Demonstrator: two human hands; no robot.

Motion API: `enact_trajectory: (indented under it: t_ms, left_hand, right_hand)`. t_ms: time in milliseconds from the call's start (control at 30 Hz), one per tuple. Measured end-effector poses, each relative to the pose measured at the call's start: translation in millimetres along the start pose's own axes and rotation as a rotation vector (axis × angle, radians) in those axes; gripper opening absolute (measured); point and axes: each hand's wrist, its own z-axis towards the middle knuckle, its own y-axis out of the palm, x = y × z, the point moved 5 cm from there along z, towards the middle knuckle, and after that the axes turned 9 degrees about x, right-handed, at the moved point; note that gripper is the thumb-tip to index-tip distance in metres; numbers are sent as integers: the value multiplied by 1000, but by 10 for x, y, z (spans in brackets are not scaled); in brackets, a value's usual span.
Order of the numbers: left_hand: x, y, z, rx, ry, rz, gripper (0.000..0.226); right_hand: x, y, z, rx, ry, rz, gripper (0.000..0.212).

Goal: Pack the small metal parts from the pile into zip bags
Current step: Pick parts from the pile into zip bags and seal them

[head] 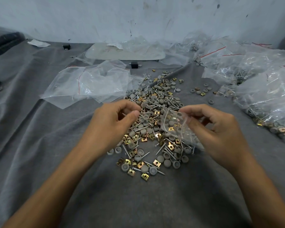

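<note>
Dim, even light; warped edges

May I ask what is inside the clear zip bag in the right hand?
Grey round caps and a brass square clip show through the zip bag, perhaps lying beneath; the right hand hides its edge.

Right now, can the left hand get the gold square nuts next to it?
Probably yes: the left hand hangs just beside the gold square nuts, which lie uncovered on the grey cloth, with nothing between.
</note>
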Motion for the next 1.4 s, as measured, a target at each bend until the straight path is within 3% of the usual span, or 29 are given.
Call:
enact_trajectory:
  t_ms: [100, 200, 333, 433, 567, 800, 1267, 1400]
  left_hand:
    - [60, 177, -93, -138, 53, 195, 4]
    - [130, 450, -245, -296, 157, 387, 22]
    - [169, 602, -349, -230, 284, 550, 38]
    - [171, 614, -339, -218, 309, 527, 34]
    - [201, 681, -352, -367, 366, 429, 27]
    - [179, 697, -336, -419, 461, 573, 30]
    - [227, 667, -359, -438, 473, 766, 25]
    - [206, 620, -340, -501, 391, 764, 19]
  right_hand:
    - [-9, 3, -1, 3, 2, -3, 27]
    - [-13, 11, -2, -1, 3, -5, 27]
    - [-12, 19, 4, 5, 3, -2, 29]
    - [-4, 11, 0, -4, 15, -6, 26]
    - [-10, 4, -4, -6, 19, -10, 23]
    - [-7, -3, -5, -5, 18, -7, 21]
    - [3, 14, -9, -32, 21, -12, 23]
    - [10, 17, -12, -40, 11, -23, 24]
